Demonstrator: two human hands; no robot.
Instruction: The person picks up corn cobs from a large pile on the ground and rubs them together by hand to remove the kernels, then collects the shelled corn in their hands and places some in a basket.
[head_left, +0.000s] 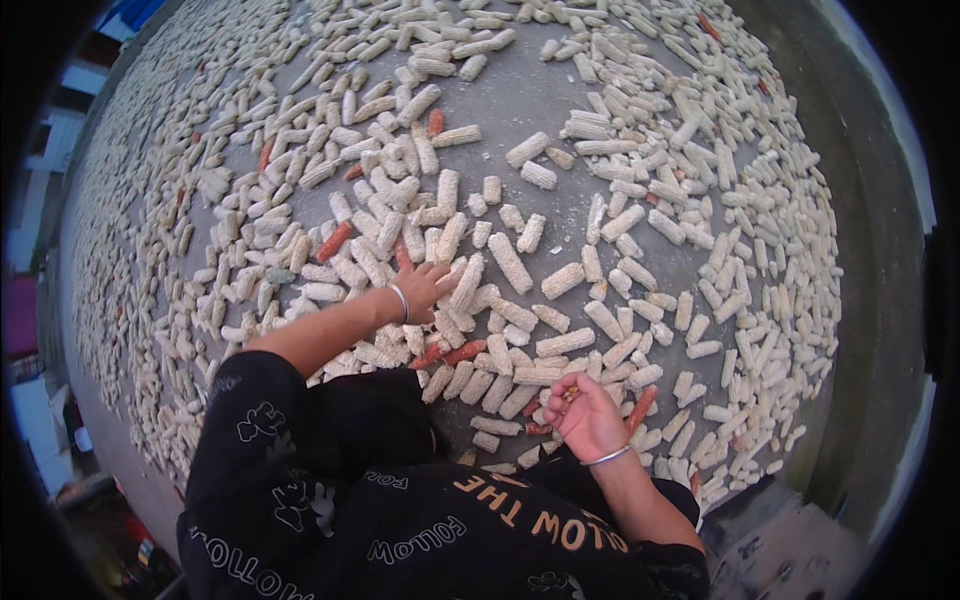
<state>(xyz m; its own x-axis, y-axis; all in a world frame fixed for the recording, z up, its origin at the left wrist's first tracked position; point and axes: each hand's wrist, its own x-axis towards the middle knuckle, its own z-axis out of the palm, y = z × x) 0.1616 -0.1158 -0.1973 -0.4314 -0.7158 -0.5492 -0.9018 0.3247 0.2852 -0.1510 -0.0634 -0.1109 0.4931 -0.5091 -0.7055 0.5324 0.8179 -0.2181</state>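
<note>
My left hand (424, 291), with a silver bangle at the wrist, reaches palm down over a heap of pale, stripped corn cobs (466, 281). Its fingers are spread apart among the cobs, and a red cob (403, 255) lies just beyond it. Closer to my body, my right hand (586, 421) is turned palm up with its fingers curled. A few small yellow corn kernels (572, 391) show in the curled fingers; how many the hand holds is hidden. Beside the right hand lies another red cob (642, 409), slanting among pale ones.
Cobs cover much of the grey concrete floor (510, 90), densest at the left (150, 300) and the right (787, 285). Several red cobs, such as a red cob (334, 241), are scattered through them. A low pale ledge (892, 112) runs along the far right.
</note>
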